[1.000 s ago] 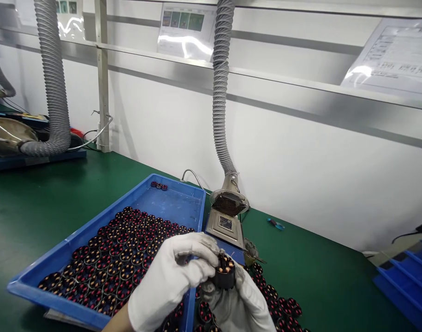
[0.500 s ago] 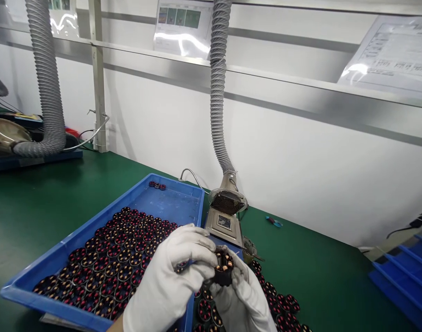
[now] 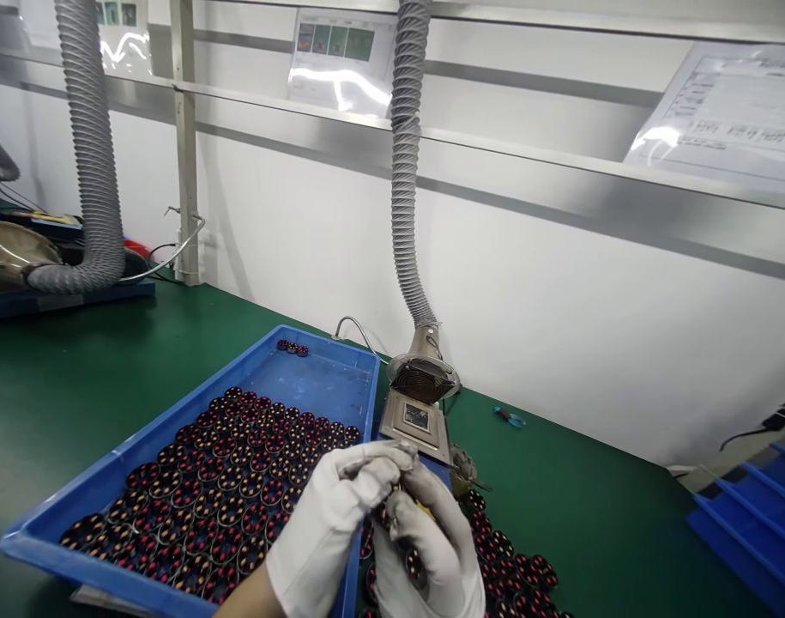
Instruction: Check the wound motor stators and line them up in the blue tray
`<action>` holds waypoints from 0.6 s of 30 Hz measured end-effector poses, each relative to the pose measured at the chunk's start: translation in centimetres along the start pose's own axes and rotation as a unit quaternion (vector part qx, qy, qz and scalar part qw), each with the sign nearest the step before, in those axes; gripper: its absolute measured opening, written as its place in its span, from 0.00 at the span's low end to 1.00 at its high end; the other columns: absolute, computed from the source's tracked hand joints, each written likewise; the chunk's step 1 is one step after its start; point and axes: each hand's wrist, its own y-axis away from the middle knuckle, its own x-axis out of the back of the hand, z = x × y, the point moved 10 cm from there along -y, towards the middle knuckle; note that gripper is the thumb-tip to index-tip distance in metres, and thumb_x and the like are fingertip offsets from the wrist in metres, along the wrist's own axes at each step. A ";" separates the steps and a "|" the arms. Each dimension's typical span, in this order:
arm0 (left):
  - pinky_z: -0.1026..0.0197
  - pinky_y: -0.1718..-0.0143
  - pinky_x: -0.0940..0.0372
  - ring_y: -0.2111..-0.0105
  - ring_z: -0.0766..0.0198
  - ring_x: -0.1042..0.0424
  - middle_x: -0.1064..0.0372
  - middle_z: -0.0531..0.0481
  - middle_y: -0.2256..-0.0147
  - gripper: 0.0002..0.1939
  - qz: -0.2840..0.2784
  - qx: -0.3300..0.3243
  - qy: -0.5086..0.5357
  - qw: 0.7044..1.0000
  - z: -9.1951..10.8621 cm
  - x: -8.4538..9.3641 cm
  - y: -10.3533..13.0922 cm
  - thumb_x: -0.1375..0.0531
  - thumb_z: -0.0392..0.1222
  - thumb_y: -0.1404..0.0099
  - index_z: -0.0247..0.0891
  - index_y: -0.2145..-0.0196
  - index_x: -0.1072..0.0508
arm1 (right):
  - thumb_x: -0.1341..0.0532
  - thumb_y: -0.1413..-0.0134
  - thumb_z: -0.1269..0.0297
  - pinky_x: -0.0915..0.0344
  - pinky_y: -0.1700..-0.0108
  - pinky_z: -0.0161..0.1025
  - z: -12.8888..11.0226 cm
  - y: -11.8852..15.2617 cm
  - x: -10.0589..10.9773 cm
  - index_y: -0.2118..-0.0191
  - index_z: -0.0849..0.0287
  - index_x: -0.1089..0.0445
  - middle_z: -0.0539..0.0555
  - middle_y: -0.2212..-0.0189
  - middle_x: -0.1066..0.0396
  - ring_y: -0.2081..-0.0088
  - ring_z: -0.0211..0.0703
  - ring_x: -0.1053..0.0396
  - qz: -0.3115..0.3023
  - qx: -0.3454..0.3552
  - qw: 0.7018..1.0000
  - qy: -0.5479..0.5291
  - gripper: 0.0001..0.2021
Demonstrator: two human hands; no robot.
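Both my hands wear white gloves and meet above the front right edge of the blue tray [image 3: 231,365]. My right hand [image 3: 431,541] is closed around a small round motor stator [image 3: 414,564], black with copper windings, mostly hidden by the fingers. A bit of yellow shows between those fingers; I cannot make out what it is. My left hand [image 3: 331,515] is closed in a pinch, its fingertips against the right hand's fingertips. What the left fingers hold is hidden. Rows of similar stators [image 3: 231,476], with red and copper windings, fill much of the tray.
More stators [image 3: 514,566] lie heaped on the green table right of my hands. Behind them stands a metal device [image 3: 418,421] under a fume hood [image 3: 424,378] with a grey hose [image 3: 405,172]. Blue-handled pliers [image 3: 509,418] and blue racks [image 3: 752,524] are to the right.
The stator, visible between both hands before, has turned and sunk into my right hand. My left hand has moved right and its fingers have closed near the right fingertips.
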 end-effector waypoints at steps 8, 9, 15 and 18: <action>0.71 0.69 0.33 0.71 0.65 0.28 0.25 0.49 0.69 0.14 0.087 -0.012 0.016 0.996 1.6 1.9 -0.3 0.32 0.33 0.59 0.39 0.69 0.21 | 0.38 0.55 0.80 0.26 0.61 0.39 1.8 0.5 1.2 0.55 0.54 0.34 0.56 0.53 0.33 0.56 0.44 0.29 0.044 -0.059 0.996 -0.041 0.20; 0.71 0.72 0.34 0.74 0.65 0.29 0.25 0.47 0.71 0.16 0.082 0.014 -0.008 0.996 1.3 1.7 -0.3 0.32 0.30 0.60 0.37 0.69 0.21 | 0.38 0.55 0.80 0.27 0.60 0.43 1.8 0.6 1.4 0.57 0.54 0.34 0.56 0.54 0.32 0.56 0.46 0.29 0.057 -0.064 0.996 -0.031 0.19; 0.70 0.74 0.35 0.77 0.67 0.32 0.28 0.51 0.76 0.07 0.129 -0.028 -0.003 0.991 1.3 2.3 0.5 0.37 0.31 0.60 0.39 0.80 0.23 | 0.33 0.60 0.78 0.28 0.60 0.46 0.7 0.7 1.4 0.59 0.54 0.32 0.53 0.59 0.28 0.61 0.46 0.28 0.078 -0.039 0.996 -0.011 0.19; 0.71 0.74 0.36 0.76 0.68 0.32 0.27 0.52 0.74 0.09 0.140 -0.056 -0.005 0.988 2.4 2.7 0.7 0.37 0.31 0.58 0.41 0.76 0.22 | 0.32 0.64 0.82 0.28 0.59 0.44 0.8 0.7 1.2 0.59 0.56 0.32 0.52 0.58 0.28 0.61 0.43 0.28 0.067 -0.048 0.996 -0.022 0.23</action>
